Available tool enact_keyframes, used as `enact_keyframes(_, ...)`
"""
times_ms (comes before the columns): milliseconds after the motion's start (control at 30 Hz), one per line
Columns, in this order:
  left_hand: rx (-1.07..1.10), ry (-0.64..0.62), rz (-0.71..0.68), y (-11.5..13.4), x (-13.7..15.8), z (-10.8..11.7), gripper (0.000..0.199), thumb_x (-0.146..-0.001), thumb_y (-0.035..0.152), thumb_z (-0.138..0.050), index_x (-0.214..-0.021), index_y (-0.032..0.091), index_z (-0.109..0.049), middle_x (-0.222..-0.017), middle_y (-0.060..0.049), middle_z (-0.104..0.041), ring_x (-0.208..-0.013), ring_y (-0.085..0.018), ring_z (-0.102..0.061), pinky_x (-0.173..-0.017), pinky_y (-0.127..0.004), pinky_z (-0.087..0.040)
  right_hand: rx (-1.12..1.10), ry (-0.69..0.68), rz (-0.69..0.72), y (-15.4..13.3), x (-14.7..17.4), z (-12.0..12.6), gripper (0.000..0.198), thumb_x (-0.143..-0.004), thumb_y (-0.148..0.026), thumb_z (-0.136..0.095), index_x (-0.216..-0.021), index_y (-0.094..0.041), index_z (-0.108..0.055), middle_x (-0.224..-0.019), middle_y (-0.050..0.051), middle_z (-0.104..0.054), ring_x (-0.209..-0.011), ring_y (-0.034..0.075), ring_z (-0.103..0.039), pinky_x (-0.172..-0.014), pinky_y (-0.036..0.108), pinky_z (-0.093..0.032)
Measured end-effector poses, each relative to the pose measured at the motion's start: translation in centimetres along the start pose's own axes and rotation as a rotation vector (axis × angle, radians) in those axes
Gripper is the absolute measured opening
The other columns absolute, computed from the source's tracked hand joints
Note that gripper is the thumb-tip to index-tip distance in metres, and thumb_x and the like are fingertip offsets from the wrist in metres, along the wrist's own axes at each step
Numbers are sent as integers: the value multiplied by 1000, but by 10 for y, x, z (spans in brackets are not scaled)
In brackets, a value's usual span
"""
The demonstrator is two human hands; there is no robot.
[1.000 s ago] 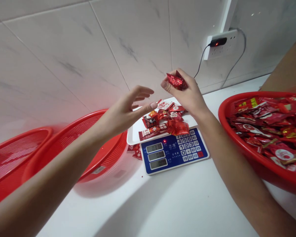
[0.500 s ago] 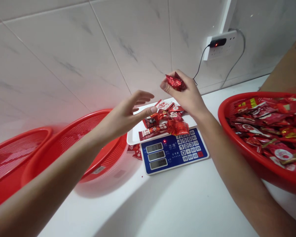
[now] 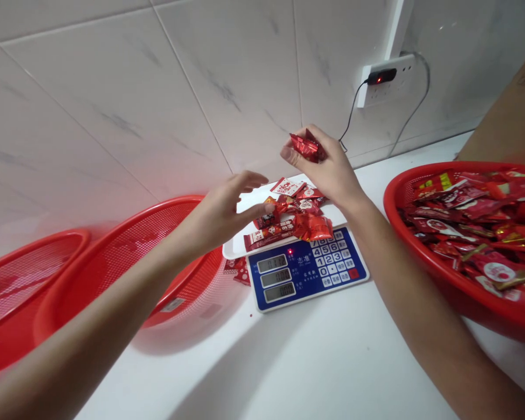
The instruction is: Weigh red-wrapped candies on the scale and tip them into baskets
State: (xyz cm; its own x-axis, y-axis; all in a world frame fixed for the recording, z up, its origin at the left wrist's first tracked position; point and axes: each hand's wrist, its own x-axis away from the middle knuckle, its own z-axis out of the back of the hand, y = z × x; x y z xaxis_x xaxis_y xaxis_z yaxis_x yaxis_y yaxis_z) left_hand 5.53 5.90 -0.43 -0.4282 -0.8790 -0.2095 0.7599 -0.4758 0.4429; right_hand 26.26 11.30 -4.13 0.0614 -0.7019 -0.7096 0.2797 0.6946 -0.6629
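Slightly lower than a second ago, the left hand has dipped toward a pile of wrapped sweets, while the right hand has stayed at nearly the same height over the scale.

Nearest the viewer is a white counter, bare in front except for a tiny red speck. Next comes a scale with a blue front panel, three small displays whose digits are hard to read, and number keys. Red patterned packets lie at its left edge.

Behind the panel, the scale's white tray carries the pile, mostly red, with one long bar-shaped packet along the front edge. The left hand's grip is wide and holds nothing, thumb apart from the fingers; whether the thumb tip touches a sweet cannot be told. Above the tray's back right part, the right hand's grip is closed around shiny red packets.

To the right stands a red basket heaped with similar sweets. To the left are two more red baskets, side by side.

Farthest back, a cardboard box stands at right, beside a pale tiled wall bearing a white socket with a black plug showing a red light.
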Motion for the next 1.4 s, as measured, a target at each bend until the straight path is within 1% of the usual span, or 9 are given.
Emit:
enact_keyframes(133, -277, -104, 95, -20, -7, -15, 42, -82, 34, -67, -120, 17, -62, -117, -16, -70, -101, -33, -67, -89, -49, -51, -14, 23, 20, 0, 0, 0, 31, -87, -54, -70, -90, -25, -60, -90, 0, -64, -91, 20, -63, -97, 43, -55)
enact_keyframes(233, -230, -131, 111, -32, -9, -23, 20, -81, 29, -68, -99, 19, -70, -95, -9, -76, -90, -29, -70, -82, -41, -52, -33, 25, 22, 0, -1, -1, 30, -88, -52, -69, -90, -24, -60, -91, 0, -63, -91, 20, -64, -98, 43, -54)
enact_keyframes(333, -182, -84, 115, -32, -7, -17, 7, -80, 27, -69, -82, 20, -72, -81, -5, -75, -78, -24, -69, -73, -34, -49, -50, 18, 18, 1, -1, -1, 32, -87, -52, -69, -91, -22, -60, -92, 0, -64, -94, 20, -64, -99, 42, -53)
enact_keyframes(400, -127, 4, 107, -26, -4, -5, 7, -81, 25, -68, -77, 20, -71, -75, -3, -74, -71, -21, -66, -67, -30, -47, -71, 15, 22, 0, -1, -1, 36, -86, -55, -69, -91, -21, -60, -92, 0, -64, -97, 20, -63, -99, 41, -53)
enact_keyframes(567, 72, 362, 18, 0, 0, 24, 12, -81, 20, -68, -71, 17, -63, -67, 1, -67, -65, -11, -58, -61, -22, -42, -181, -19, 42, -11, 1, -2, 45, -84, -62, -68, -99, -20, -63, -103, 2, -67, -103, 19, -63, -99, 38, -53)
enact_keyframes(700, 218, 495, -130, 20, 4, 29, 12, -75, 18, -75, -70, 16, -64, -68, 3, -69, -65, -9, -61, -63, -20, -46, -237, -88, 56, -29, 6, -3, 48, -85, -65, -64, -104, -20, -65, -105, 1, -67, -106, 19, -64, -98, 37, -52)
enact_keyframes(833, 171, 501, -156, 28, 9, 27, 9, -78, 21, -74, -75, 17, -67, -71, 4, -71, -68, -9, -64, -68, -20, -48, -258, -115, 57, -43, 12, -1, 47, -85, -65, -64, -98, -20, -65, -98, -1, -64, -105, 19, -64, -96, 35, -52)
enact_keyframes(1033, 174, 473, -166, 27, 13, 27, 9, -79, 20, -73, -74, 17, -67, -71, 4, -71, -69, -9, -65, -68, -19, -48, -222, -116, 1, -52, 16, 1, 46, -84, -64, -65, -85, -19, -58, -82, -3, -53, -89, 14, -62, -84, 28, -53)
enact_keyframes(1400, 176, 445, -136, 20, 16, 23, 8, -80, 25, -71, -77, 18, -67, -74, 2, -71, -72, -10, -66, -70, -20, -50, -292, -157, -14, -54, 16, 0, 39, -85, -54, -70, -81, -19, -53, -78, -4, -49, -77, 10, -54, -73, 22, -50)
